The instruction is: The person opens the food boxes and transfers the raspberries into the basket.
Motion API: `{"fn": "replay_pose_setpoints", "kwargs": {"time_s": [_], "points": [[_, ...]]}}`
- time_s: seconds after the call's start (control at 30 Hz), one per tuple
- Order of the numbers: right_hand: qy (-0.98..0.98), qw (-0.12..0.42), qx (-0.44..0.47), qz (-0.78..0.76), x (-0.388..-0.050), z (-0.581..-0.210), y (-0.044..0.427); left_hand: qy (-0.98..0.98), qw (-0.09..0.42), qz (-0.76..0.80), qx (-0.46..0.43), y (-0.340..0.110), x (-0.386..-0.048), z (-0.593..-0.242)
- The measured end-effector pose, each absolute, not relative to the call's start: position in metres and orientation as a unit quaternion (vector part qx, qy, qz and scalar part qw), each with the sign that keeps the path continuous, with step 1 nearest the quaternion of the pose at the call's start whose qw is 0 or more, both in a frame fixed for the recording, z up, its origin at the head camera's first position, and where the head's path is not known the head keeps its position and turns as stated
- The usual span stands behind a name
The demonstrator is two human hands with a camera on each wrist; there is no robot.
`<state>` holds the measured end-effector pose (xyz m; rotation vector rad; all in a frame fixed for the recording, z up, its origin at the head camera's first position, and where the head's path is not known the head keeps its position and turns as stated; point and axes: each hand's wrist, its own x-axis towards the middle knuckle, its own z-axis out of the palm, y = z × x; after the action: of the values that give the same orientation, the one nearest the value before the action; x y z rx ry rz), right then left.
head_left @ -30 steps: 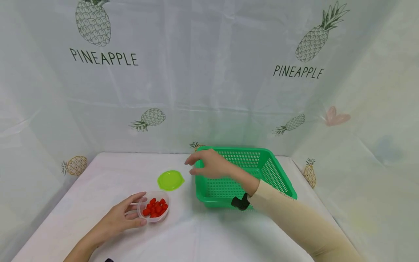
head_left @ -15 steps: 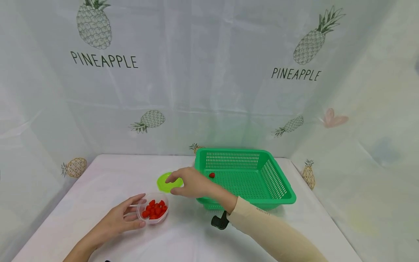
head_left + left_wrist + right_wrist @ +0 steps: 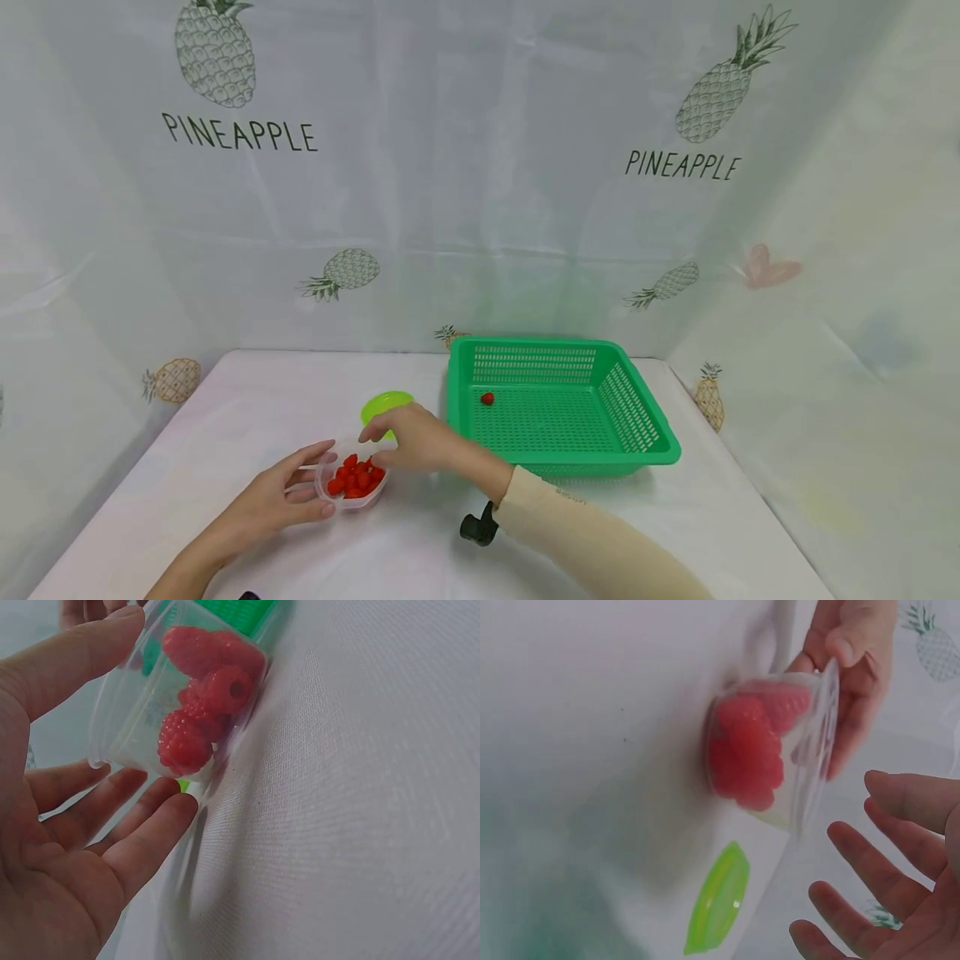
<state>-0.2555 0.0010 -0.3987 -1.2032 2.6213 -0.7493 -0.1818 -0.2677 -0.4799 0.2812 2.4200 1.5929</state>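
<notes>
Tbl: lone berry in basket shows in head cam only.

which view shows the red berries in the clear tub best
The left wrist view: the red berries appear large there, with bumps and one hole visible. The head view shows them small, from above; the right wrist view shows them blurrier, through the side of the clear tub.

"PINEAPPLE" x2 on whitish curtain, upper L & R; sleeve txt too sm. to read.
</notes>
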Motion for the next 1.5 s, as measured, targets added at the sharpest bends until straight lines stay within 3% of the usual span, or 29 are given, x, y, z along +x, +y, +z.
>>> {"fn": "replay_pose_setpoints", "kwargs": {"time_s": [0.5, 0.93, 1.5], "points": [[0.892, 0.088, -0.383, -0.221, -0.252, -0.42, -0.016, 0.823, 0.119, 0.549, 0.09, -0.266, -0.184, -0.479], [0.909, 0.084, -0.386, -0.134, -0.251, -0.425, -0.029, 0.818, 0.107, 0.554, 0.106, -0.267, -0.185, -0.482], [0.915, 0.098, -0.362, -0.147, -0.244, -0.423, -0.034, 0.817, 0.106, 0.556, 0.111, -0.267, -0.182, -0.48]]}}
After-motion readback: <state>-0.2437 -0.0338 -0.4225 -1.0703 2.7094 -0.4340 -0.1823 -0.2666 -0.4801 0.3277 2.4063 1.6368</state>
